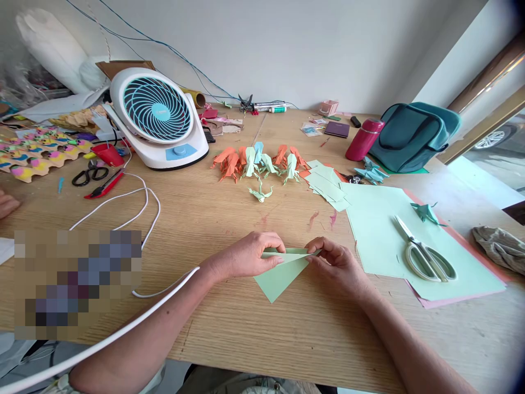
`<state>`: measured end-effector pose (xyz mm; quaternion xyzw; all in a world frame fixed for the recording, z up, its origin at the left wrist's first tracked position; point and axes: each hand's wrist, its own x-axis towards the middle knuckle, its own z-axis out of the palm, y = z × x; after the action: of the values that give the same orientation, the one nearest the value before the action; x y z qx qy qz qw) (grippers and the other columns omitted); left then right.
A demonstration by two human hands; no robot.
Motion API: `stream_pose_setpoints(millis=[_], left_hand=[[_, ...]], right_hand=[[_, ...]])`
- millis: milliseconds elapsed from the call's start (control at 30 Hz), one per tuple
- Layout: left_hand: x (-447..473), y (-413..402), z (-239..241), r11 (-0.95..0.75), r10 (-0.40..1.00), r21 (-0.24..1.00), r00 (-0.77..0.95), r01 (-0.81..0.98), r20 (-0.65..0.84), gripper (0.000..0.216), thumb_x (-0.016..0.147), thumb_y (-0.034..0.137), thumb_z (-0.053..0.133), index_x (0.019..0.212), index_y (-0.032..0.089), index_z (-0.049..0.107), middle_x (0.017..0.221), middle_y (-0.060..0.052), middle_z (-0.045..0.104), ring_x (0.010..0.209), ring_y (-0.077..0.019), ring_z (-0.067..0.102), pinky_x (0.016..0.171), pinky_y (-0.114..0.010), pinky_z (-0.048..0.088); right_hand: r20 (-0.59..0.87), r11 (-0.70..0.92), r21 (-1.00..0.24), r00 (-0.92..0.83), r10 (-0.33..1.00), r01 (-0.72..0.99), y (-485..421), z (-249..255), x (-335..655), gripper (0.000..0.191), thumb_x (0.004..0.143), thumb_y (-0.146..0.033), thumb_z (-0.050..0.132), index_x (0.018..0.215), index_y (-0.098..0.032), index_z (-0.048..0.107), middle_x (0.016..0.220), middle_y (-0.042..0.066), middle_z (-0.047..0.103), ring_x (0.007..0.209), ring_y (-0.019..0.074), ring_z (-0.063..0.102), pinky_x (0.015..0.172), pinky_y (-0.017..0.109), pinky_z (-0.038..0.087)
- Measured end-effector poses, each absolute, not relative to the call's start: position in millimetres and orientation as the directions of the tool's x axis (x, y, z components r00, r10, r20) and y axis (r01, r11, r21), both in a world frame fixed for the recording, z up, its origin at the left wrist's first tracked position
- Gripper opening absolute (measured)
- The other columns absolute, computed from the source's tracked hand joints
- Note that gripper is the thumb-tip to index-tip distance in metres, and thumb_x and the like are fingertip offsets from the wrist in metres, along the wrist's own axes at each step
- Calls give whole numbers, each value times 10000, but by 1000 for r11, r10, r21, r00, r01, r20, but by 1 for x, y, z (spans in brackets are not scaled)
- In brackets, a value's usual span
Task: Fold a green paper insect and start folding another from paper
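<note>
A pale green paper [281,273], partly folded into a triangle, lies on the wooden table [229,317] in front of me. My left hand [250,254] pinches its folded upper edge at the left. At the right end of the same edge, the fingers of my right hand [334,260] are closed on the paper's corner. Both hands rest low on the table, a little apart.
Folded orange, green and blue paper figures [258,161] stand in a row beyond. Large green sheets [381,230] with scissors [426,254] lie at right. A white fan [158,117], white cable [139,208], black scissors [88,175], pink bottle [364,139] and teal bag [416,134] stand around. Another person's hand [6,203] shows at the left edge.
</note>
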<state>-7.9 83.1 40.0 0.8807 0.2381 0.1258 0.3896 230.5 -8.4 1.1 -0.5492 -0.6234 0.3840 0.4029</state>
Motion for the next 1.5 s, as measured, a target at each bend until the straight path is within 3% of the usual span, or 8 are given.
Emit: stream_pose_setpoints(millis=[100, 267, 400, 633, 1033, 1133, 1300, 1500], left_hand=[[-6, 82, 41, -589, 529, 738, 847, 329, 44, 120, 893, 187, 544, 915, 190, 661, 977, -12, 692, 877, -144, 633, 810, -253, 460], [-4, 81, 40, -605, 541, 714, 840, 351, 45, 131, 909, 292, 590, 852, 187, 643, 905, -10, 679, 807, -144, 624, 762, -257, 459], [-6, 80, 40, -645, 513, 675, 858, 358, 35, 116, 900, 253, 606, 808, 189, 632, 925, -1, 682, 819, -138, 627, 754, -242, 445], [-4, 72, 48, -722, 496, 548, 868, 421, -13, 80, 886, 273, 641, 880, 198, 613, 954, 6, 674, 816, -150, 625, 714, -249, 413], [-2, 73, 48, -697, 474, 629, 879, 346, 42, 114, 920, 264, 621, 849, 177, 599, 912, -3, 611, 770, -119, 576, 715, -232, 416], [-2, 72, 47, -711, 485, 597, 874, 371, 34, 104, 920, 265, 627, 865, 179, 608, 917, 2, 604, 767, -120, 584, 719, -236, 421], [-1, 69, 47, -782, 499, 445, 866, 435, 29, 82, 915, 241, 630, 870, 175, 614, 936, -4, 604, 790, -139, 595, 704, -251, 420], [0, 65, 46, -792, 533, 383, 845, 476, 50, 100, 916, 241, 631, 845, 173, 609, 917, 3, 602, 775, -132, 593, 684, -251, 414]], right_hand=[[83, 108, -930, -86, 993, 352, -9, 5, 231, 178, 936, -377, 589, 868, -213, 606, 846, 22, 649, 756, 161, 581, 705, 284, 475], [115, 144, -912, -98, 989, 384, -9, 9, 229, 173, 942, -362, 571, 865, -213, 614, 825, 19, 645, 755, 161, 587, 707, 281, 483], [124, 155, -900, -100, 987, 409, -9, 8, 227, 140, 935, -334, 579, 873, -215, 616, 819, 12, 643, 746, 155, 588, 692, 268, 480], [145, 203, -875, -162, 976, 439, -10, 7, 221, 99, 927, -278, 600, 849, -218, 604, 831, 6, 648, 769, 148, 594, 731, 273, 476], [179, 209, -911, -117, 977, 355, -14, 8, 228, 88, 912, -282, 630, 864, -216, 597, 940, 53, 708, 867, 184, 661, 782, 321, 526], [243, 278, -860, -136, 961, 427, -14, 10, 232, 59, 925, -230, 604, 868, -220, 593, 975, 50, 719, 869, 176, 675, 777, 307, 525], [366, 450, -657, -266, 892, 605, -13, 13, 241, 143, 943, -112, 524, 891, -226, 593, 1014, 50, 686, 853, 156, 667, 717, 266, 505], [391, 474, -579, -284, 875, 663, -13, 15, 240, 102, 961, -136, 530, 992, -221, 576, 972, 60, 638, 838, 166, 637, 724, 281, 496]])
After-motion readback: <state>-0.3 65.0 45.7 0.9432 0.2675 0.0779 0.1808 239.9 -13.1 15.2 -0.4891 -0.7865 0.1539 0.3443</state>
